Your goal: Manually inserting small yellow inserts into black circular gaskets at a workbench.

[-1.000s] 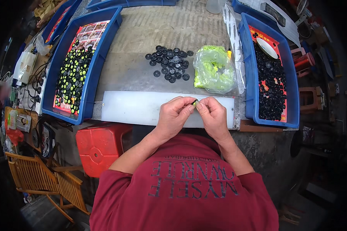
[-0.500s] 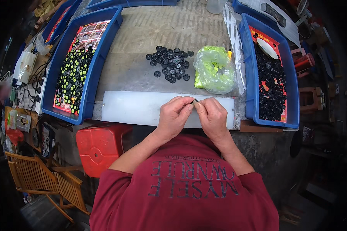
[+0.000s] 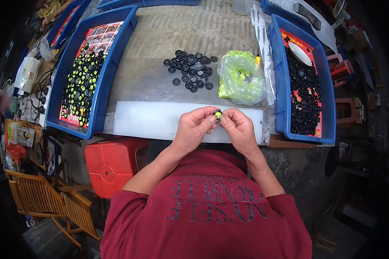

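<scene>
left hand [image 3: 190, 129] + right hand [image 3: 240, 131]: pinching black disc [image 3: 216, 111] between them | step: seemingly seating its green insert [image 3: 218, 115] | next: likely calls for even pressure

Red plastic stool [image 3: 109, 169] beside a slatted wooden chair [image 3: 35, 194], brown stool [image 3: 349, 100] at far right.

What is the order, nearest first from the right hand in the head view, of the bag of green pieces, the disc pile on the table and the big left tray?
1. Bag: beyond the right hand.
2. Disc pile: ahead, left.
3. Big left tray: far left.
</scene>
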A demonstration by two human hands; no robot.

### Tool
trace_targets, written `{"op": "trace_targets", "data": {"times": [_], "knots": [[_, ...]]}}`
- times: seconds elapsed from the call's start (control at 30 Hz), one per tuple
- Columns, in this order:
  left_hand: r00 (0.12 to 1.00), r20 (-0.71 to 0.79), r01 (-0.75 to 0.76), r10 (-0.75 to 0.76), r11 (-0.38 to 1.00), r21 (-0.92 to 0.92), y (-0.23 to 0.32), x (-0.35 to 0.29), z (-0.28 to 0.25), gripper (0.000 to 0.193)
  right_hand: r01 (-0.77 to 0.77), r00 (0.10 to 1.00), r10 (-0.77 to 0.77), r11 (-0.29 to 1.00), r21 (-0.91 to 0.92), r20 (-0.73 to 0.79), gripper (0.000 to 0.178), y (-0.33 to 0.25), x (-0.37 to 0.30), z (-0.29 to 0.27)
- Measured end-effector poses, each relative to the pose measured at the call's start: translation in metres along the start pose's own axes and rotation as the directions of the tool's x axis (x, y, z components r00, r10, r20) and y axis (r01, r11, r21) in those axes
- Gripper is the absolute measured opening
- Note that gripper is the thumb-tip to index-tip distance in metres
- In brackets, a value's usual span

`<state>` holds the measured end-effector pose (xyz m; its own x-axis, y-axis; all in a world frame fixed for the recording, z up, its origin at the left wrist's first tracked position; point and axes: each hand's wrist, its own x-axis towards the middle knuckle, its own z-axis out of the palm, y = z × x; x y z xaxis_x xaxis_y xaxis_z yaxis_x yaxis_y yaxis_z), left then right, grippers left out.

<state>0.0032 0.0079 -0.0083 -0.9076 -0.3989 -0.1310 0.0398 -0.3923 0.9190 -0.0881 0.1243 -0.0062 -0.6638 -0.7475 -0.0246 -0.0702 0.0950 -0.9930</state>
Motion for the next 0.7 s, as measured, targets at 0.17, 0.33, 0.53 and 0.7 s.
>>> {"op": "trace_targets", "data": {"times": [0.17, 0.33, 0.53, 0.7], "knots": [[1.000, 0.021, -0.022, 0.022, 1.000, 0.014, 0.002, -0.002, 0.000, 0.022, 0.005, 1.000, -0.004, 0.994, 0.110, -0.003, 0.010, -0.001, -0.001, 0.003], [1.000, 0.014, -0.023, 0.022, 0.999, 0.045, 0.006, -0.004, 0.003, 0.022, 0.033, 0.999, -0.028, 0.992, 0.124, -0.037, 0.009, -0.002, -0.004, 0.006], [0.997, 0.029, -0.070, 0.066, 0.987, 0.144, 0.013, -0.007, 0.005, 0.020, 0.124, 0.988, -0.128, 0.991, -0.047, -0.090, 0.007, 0.000, -0.008, 0.009], [0.992, 0.055, -0.126, 0.118, 0.973, 0.194, 0.019, -0.009, 0.009, 0.018, 0.230, 0.965, -0.233, 0.972, -0.042, -0.122, 0.005, -0.002, -0.008, 0.011]]}}
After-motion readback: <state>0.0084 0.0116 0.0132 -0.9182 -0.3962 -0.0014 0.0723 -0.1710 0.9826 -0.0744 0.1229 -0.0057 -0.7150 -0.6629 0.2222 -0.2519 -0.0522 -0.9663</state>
